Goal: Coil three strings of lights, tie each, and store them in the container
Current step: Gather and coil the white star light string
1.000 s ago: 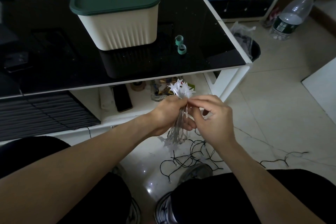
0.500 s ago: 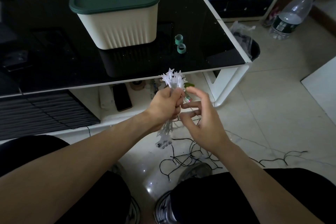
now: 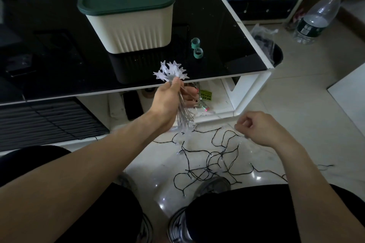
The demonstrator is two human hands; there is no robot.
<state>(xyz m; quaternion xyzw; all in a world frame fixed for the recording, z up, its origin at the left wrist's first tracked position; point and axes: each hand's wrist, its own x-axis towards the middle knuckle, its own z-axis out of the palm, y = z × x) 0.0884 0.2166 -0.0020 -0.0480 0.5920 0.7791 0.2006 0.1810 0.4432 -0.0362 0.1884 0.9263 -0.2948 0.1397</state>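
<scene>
A string of clear-wired lights with white plastic stars (image 3: 173, 77), gathered into a loose bundle, stands upright in the left hand (image 3: 169, 100), whose fingers curl round its middle, in front of the black glass table (image 3: 59, 49). The right hand (image 3: 260, 128), at four o'clock from it, is loosely curled; it may pinch the thin wire, which is too fine to see. Coiling seems the step in hand; next, another loop. A dark-wired string (image 3: 213, 160) lies tangled on the floor. The cream ribbed container with green lid (image 3: 130, 17) stands closed at twelve o'clock.
</scene>
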